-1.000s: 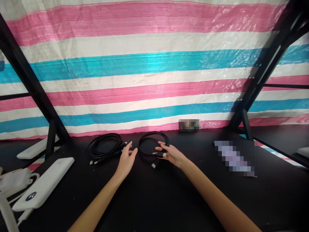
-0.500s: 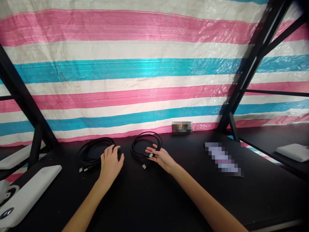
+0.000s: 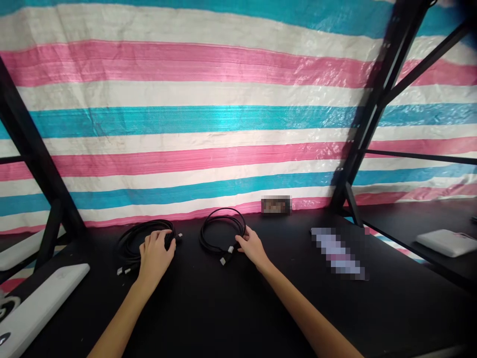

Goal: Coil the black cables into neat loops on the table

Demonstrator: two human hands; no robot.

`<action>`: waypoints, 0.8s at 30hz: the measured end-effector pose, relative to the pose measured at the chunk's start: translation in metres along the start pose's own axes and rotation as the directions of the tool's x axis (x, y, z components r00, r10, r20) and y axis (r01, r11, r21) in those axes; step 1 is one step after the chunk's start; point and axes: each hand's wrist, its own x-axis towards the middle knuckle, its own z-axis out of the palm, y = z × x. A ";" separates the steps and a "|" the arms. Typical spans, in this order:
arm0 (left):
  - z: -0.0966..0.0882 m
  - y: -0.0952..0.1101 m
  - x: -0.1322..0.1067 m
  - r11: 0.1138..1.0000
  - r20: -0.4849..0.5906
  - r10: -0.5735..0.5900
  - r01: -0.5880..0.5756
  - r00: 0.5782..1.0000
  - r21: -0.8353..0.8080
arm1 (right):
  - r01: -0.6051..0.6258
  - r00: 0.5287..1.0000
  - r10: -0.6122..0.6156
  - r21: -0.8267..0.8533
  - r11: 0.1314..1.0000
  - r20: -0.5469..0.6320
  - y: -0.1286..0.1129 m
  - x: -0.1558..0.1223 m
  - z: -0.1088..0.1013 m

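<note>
On the black tabletop (image 3: 208,318) lie two coils of black cable. My left hand (image 3: 154,251) rests over the right side of the left cable coil (image 3: 124,241), its fingers bent down and its thumb brought in against the strands. Light metal plugs poke out at that coil's lower left, and another shows just right of my thumb. The right cable coil (image 3: 203,238) is smaller, with two pale plugs at its front. My right hand (image 3: 252,246) pinches this coil's right edge between thumb and fingers, the ring tilted slightly up at the back.
A long white device (image 3: 48,303) lies at the left. A blurred-out flat item (image 3: 337,253) is on the right, and a small blurred box (image 3: 276,205) at the back. Black metal posts (image 3: 367,129) flank the table before a striped sheet (image 3: 208,119). A white box (image 3: 447,242) sits farther right.
My right hand has closed from spread fingers to a pinch on the right coil. My left hand has curled its fingers onto the left coil. The view has tilted up slightly.
</note>
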 end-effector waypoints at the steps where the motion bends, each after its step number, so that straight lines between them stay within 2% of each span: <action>1: 0.000 0.002 0.000 1.000 -0.007 0.021 -0.021 1.000 -0.016 | 0.008 0.999 -0.010 -0.032 0.999 -0.045 0.000 0.001 -0.001; 4: -0.003 0.009 -0.002 0.997 -0.018 0.054 -0.055 0.998 -0.059 | 0.061 0.984 -0.090 -0.182 0.981 -0.157 -0.002 0.000 -0.002; 7: -0.005 0.014 -0.004 0.989 -0.016 0.058 -0.060 0.998 -0.136 | 0.178 0.965 -0.238 -0.384 0.906 -0.114 -0.007 -0.006 0.002; 10: -0.005 0.019 -0.006 0.970 -0.014 0.100 -0.101 0.995 -0.219 | 0.213 0.957 -0.282 -0.502 0.839 -0.066 -0.013 -0.014 0.006; 13: -0.001 0.025 -0.010 0.946 -0.018 0.170 -0.168 0.985 -0.278 | 0.209 0.959 -0.280 -0.539 0.816 -0.052 -0.016 -0.018 0.008; 17: 0.006 0.034 -0.018 0.914 -0.009 0.267 -0.256 0.964 -0.313 | 0.269 0.940 -0.340 -0.570 0.776 -0.020 -0.018 -0.017 0.005; 21: 0.010 0.040 -0.026 0.877 0.081 0.387 -0.339 0.919 -0.340 | 0.300 0.936 -0.349 -0.610 0.733 0.041 -0.015 -0.018 0.005; 24: 0.010 0.043 -0.030 0.878 0.135 0.405 -0.344 0.904 -0.332 | 0.268 0.950 -0.308 -0.635 0.725 0.050 -0.013 -0.019 0.006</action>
